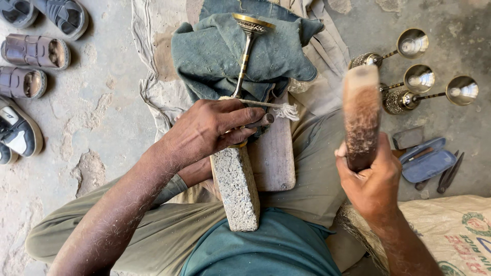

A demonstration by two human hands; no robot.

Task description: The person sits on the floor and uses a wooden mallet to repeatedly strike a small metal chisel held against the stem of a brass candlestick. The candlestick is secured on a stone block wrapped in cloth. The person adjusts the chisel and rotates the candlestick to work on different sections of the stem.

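A brass goblet (249,46) lies across a folded blue-grey cloth (215,56), its base towards the top of the view. My left hand (212,130) is shut on the goblet's lower end together with a thin metal tool and a frayed cord (284,108). Beneath that hand a rough grey stone block (236,191) rests on my lap beside a wooden board (276,156). My right hand (371,184) grips a worn wooden mallet (361,112), raised to the right of the goblet and blurred.
Three finished brass goblets (409,76) lie on the concrete floor at the upper right. A blue open case (427,163) and dark metal tools (450,174) sit below them. Sandals and shoes (30,51) line the left edge. A printed sack (450,230) lies at the lower right.
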